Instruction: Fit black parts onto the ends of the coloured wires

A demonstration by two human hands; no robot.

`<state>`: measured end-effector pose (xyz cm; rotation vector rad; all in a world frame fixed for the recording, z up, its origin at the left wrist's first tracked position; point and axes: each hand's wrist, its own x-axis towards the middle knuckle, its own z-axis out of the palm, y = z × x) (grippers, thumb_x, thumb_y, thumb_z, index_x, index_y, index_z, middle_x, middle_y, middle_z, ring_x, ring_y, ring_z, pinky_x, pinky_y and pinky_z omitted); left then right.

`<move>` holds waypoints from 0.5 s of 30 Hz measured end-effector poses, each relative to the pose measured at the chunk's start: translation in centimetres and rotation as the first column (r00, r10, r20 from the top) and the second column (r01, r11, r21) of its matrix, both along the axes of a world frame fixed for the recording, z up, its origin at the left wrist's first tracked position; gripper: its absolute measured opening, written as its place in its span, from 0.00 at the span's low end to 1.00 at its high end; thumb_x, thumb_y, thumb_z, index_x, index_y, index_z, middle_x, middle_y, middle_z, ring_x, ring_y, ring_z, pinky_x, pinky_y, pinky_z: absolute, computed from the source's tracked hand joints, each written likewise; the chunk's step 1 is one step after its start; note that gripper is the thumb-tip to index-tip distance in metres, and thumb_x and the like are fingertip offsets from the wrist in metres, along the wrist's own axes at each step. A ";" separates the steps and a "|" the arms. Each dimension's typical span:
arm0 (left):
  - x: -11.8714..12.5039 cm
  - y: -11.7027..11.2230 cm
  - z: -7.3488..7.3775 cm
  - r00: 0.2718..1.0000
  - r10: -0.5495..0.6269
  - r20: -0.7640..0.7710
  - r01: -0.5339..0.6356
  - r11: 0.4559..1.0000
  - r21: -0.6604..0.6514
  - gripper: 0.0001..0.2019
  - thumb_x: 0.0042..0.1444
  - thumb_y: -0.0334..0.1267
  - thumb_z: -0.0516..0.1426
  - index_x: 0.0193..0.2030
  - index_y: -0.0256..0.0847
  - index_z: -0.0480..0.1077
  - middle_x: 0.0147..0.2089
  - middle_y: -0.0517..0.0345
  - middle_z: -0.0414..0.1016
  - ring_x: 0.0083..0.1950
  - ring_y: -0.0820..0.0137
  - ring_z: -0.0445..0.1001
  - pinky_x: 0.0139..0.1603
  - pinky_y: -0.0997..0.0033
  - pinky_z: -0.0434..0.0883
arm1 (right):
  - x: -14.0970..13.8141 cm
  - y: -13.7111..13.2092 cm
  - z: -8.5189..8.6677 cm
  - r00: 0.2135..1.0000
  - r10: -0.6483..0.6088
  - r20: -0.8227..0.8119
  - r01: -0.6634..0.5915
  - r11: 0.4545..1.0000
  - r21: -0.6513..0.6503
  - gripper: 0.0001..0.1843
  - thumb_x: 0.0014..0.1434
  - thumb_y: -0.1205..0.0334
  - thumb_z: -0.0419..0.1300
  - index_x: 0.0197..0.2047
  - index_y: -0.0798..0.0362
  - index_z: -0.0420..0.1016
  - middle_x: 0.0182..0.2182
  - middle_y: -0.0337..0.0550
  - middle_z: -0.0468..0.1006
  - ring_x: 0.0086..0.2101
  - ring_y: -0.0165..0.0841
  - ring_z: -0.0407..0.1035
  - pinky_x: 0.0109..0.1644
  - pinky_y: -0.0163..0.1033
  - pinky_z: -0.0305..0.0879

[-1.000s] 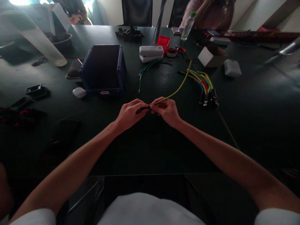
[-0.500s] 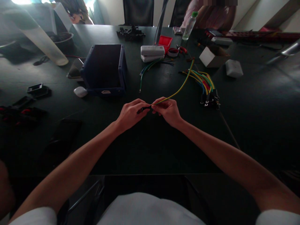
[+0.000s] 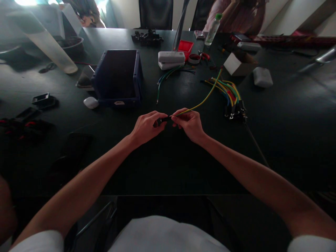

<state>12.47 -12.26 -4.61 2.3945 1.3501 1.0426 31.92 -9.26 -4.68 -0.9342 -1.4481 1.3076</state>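
Wire (image 3: 202,102), one smooth yellow-and-green curve, arcs from my right hand (image 3: 190,124), fingertips pinched on it; my left hand (image 3: 147,127) clamps one slim black piece (image 3: 165,119) at its near end, above the dark table (image 3: 168,168).

Yellow-green wire (image 3: 203,102), gently curved

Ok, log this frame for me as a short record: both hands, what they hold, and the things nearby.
left hand: fingers closed on a dark piece
right hand: pinches the yellow-green wire near one end
wire joined to dark piece: cannot tell
wire's free part: curves away toward the table's far side
beyond left hand: open blue bin
beyond right hand, further right: bundle of coloured wires
far side: green-capped bottle
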 end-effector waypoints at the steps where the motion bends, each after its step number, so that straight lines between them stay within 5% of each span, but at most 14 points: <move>1: 0.0 0.0 -0.1 1.000 -0.001 -0.002 0.001 1.000 0.007 0.12 0.59 0.37 0.58 0.49 0.38 0.73 0.39 0.56 0.77 0.27 0.79 0.71 0.28 0.78 0.68 | 0.0 0.0 0.0 1.000 0.002 -0.001 -0.002 1.000 0.000 0.15 0.47 0.53 0.72 0.32 0.52 0.76 0.27 0.40 0.79 0.23 0.29 0.72 0.19 0.33 0.60; 15: -0.1 0.0 0.1 1.000 -0.018 -0.014 0.019 0.999 0.042 0.12 0.61 0.38 0.57 0.49 0.38 0.74 0.37 0.55 0.77 0.28 0.77 0.72 0.29 0.77 0.69 | 0.2 0.2 -0.2 0.999 0.028 0.014 -0.028 1.000 -0.011 0.15 0.47 0.52 0.72 0.33 0.52 0.76 0.28 0.39 0.79 0.24 0.30 0.73 0.20 0.33 0.62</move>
